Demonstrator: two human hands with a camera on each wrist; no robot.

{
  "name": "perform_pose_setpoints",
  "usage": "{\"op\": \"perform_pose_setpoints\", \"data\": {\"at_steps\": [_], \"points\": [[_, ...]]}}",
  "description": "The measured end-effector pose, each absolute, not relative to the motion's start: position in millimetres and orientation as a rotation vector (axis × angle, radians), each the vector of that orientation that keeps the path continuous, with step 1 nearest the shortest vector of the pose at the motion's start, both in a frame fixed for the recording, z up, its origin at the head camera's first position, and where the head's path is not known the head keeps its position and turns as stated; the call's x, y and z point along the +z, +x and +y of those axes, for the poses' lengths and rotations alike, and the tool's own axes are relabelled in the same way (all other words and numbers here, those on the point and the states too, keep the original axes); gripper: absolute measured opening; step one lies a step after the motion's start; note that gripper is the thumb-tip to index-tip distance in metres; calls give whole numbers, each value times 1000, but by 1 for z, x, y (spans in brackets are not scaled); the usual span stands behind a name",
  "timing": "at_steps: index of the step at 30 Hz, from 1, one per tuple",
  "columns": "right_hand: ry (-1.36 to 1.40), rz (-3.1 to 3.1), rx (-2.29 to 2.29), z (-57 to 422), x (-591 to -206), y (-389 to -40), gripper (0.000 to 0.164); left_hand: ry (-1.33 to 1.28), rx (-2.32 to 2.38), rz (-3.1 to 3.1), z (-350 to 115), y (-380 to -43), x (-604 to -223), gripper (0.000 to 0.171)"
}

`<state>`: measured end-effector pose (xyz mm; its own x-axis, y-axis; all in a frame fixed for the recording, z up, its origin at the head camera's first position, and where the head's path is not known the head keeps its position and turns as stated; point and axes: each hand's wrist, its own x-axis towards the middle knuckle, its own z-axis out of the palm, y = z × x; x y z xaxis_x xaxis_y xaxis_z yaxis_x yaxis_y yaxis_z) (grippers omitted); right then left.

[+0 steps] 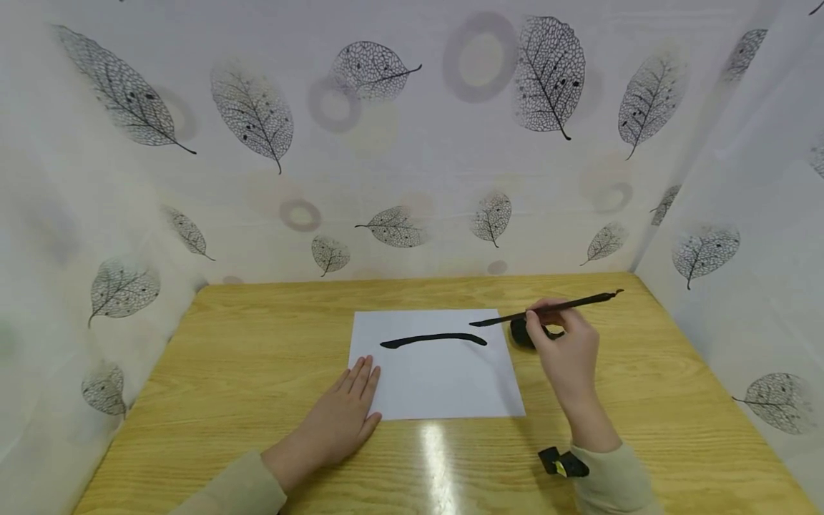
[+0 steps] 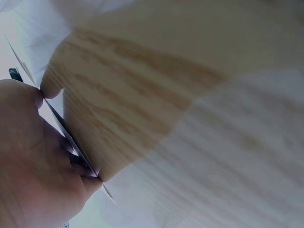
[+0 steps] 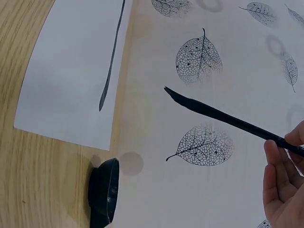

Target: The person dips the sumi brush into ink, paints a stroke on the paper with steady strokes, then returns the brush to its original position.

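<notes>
A sheet of white paper (image 1: 444, 386) lies on the wooden table with one long black ink stroke (image 1: 434, 338) across its upper half. My left hand (image 1: 344, 415) rests with straight fingers on the paper's left edge. In my right hand (image 1: 569, 350) I hold a dark writing brush (image 1: 579, 302), pinched between thumb and fingers. Its black tip points left, above the sheet's upper right part; the right wrist view shows the brush (image 3: 213, 113) clear of the paper. Beside the sheet's right edge stands a small black ink dish (image 3: 102, 192), partly hidden behind my right hand in the head view.
The wooden table (image 1: 257, 343) bears a bright light reflection near its front. White cloth with leaf prints (image 1: 412, 157) hangs behind the table and at both sides. A black strap piece (image 1: 563, 463) with a yellow spot sits at my right wrist.
</notes>
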<state>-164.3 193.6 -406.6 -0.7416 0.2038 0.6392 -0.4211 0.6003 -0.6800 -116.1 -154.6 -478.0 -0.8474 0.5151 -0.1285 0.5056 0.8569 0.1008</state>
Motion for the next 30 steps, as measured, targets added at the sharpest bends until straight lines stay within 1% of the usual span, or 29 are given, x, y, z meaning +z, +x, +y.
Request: {"op": "perform_pose_setpoints", "data": {"at_steps": [14,17,21,26,30], "points": [[285,-2078,860,207,-388,-158,11,810,102,2883,-155,-115,-479,71],[351,-2045,767,211,-388,-158,13,810,100,2890,-154,-115,-478,70],[419,-1998,667,216,-391,-159,12,805,80,2890,-155,-115,-479,71],[491,-1930,623,222,-396,-159,16,810,75,2892,-155,-115,-480,71],[540,-1871,627,227,-402,-161,13,807,74,2891,-155,-115,-481,71]]}}
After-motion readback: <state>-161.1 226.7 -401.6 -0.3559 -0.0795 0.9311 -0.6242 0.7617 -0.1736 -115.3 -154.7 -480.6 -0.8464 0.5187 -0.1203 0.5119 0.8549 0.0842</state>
